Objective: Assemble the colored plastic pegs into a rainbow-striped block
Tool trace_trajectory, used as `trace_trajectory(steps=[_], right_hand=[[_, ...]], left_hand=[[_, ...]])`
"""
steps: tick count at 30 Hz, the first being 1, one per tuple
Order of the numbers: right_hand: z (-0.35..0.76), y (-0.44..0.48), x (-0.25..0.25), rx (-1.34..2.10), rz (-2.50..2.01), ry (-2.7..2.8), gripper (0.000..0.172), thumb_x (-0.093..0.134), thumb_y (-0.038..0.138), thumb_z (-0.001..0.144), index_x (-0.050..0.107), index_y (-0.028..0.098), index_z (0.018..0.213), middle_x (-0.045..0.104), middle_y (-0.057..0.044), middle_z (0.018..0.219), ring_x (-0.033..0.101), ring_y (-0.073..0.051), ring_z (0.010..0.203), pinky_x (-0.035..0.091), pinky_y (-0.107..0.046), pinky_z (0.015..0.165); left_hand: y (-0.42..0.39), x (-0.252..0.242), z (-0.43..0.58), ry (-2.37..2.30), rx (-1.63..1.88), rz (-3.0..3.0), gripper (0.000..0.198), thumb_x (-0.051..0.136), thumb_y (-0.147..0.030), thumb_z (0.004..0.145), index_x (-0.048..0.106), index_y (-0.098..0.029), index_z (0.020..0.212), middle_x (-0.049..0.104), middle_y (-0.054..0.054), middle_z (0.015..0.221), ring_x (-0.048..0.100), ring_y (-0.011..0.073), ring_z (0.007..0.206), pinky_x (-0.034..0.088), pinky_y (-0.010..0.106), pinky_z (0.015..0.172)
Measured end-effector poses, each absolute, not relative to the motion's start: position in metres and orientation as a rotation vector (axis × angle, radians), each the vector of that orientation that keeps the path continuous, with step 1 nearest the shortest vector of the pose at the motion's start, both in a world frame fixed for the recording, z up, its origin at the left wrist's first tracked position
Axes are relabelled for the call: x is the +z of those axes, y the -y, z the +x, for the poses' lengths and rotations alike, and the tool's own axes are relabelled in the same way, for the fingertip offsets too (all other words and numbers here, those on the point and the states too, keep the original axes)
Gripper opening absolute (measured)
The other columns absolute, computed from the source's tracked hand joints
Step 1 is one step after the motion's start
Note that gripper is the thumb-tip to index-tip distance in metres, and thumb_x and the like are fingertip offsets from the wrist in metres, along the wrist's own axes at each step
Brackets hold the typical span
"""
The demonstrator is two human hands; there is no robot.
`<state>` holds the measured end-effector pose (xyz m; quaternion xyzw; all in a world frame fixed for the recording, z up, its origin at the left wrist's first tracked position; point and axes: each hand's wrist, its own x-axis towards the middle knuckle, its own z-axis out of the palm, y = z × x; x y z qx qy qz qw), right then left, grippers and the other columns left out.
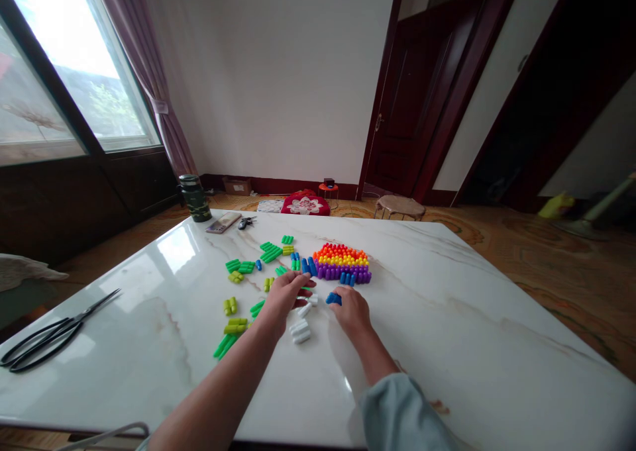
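My right hand [354,310] is closed, its thumb and fingers pinching a few blue peg-like plastic pieces [333,298] just above the white marbled table [427,345]. My left hand [291,293] reaches over the middle with fingers apart; nothing shows in it, though its palm side is partly hidden. Just beyond its fingertips stand blue pieces [309,266]. Tight rows of red, orange, yellow and purple pieces [342,262] are grouped beyond both hands, with more blue pieces [347,279] at their near edge. White pieces [300,331] lie between my forearms, some partly behind my left hand.
Green pieces [271,251] and yellow-green pieces [230,306] lie scattered on the left. Long-handled black scissors [64,328] rest near the left edge. A camouflage flask [195,199], a phone [223,222] and keys [246,222] are at the far left corner. A stool [400,206] stands beyond.
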<state>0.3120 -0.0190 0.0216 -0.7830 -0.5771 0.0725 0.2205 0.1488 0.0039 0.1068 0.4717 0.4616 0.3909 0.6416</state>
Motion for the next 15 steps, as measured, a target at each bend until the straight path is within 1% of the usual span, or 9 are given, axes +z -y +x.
trace_trajectory(steps=[2, 5, 7, 11, 13, 15], right_hand=[[0.313, 0.017, 0.021, 0.232, -2.041, 1.490, 0.020, 0.060, 0.023, 0.077, 0.068, 0.021, 0.095, 0.069, -0.004, 0.096, 0.063, -0.018, 0.087, 0.043, -0.024, 0.074], [0.313, 0.013, 0.016, 0.336, -1.835, 1.367, 0.024, 0.054, 0.021, 0.080, 0.066, 0.020, 0.101, 0.071, -0.002, 0.090, 0.065, -0.016, 0.082, 0.046, -0.023, 0.074], [0.313, 0.010, 0.010, 0.341, -1.781, 1.371, 0.024, 0.054, 0.018, 0.079, 0.066, 0.020, 0.100, 0.071, -0.003, 0.093, 0.064, -0.016, 0.085, 0.046, -0.024, 0.077], [0.316, 0.007, -0.003, 0.210, -1.879, 1.514, 0.021, 0.059, 0.014, 0.075, 0.069, 0.021, 0.091, 0.069, -0.004, 0.102, 0.059, -0.019, 0.099, 0.042, -0.027, 0.089], [0.318, 0.008, -0.004, 0.170, -1.948, 1.547, 0.025, 0.059, 0.013, 0.076, 0.068, 0.021, 0.097, 0.068, -0.004, 0.104, 0.058, -0.019, 0.102, 0.041, -0.027, 0.090], [0.320, 0.010, -0.001, 0.135, -2.023, 1.524, 0.029, 0.060, 0.013, 0.076, 0.066, 0.021, 0.104, 0.067, -0.005, 0.105, 0.057, -0.019, 0.101, 0.042, -0.026, 0.087]], left_hand=[[-0.004, 0.107, 0.149, -1.047, 0.893, 1.077, 0.035, 0.071, -0.044, 0.063, 0.059, -0.016, 0.080, 0.069, 0.007, 0.086, 0.058, 0.0105, 0.063, 0.042, 0.021, 0.056], [-0.004, 0.107, 0.149, -1.053, 0.900, 1.072, 0.035, 0.072, -0.044, 0.062, 0.059, -0.016, 0.079, 0.069, 0.006, 0.084, 0.058, 0.0106, 0.063, 0.042, 0.021, 0.056], [-0.004, 0.107, 0.149, -1.055, 0.903, 1.066, 0.036, 0.072, -0.044, 0.062, 0.059, -0.016, 0.079, 0.069, 0.006, 0.083, 0.058, 0.0106, 0.062, 0.041, 0.021, 0.055], [-0.004, 0.107, 0.149, -1.050, 0.906, 1.066, 0.036, 0.072, -0.045, 0.062, 0.059, -0.016, 0.078, 0.069, 0.006, 0.084, 0.058, 0.0104, 0.063, 0.042, 0.021, 0.055], [-0.005, 0.107, 0.149, -1.051, 0.909, 1.066, 0.035, 0.072, -0.044, 0.063, 0.059, -0.016, 0.079, 0.069, 0.006, 0.086, 0.058, 0.0101, 0.063, 0.042, 0.021, 0.056], [-0.005, 0.107, 0.148, -1.057, 0.912, 1.061, 0.034, 0.071, -0.043, 0.063, 0.059, -0.016, 0.079, 0.069, 0.006, 0.085, 0.058, 0.0099, 0.063, 0.042, 0.021, 0.056]])
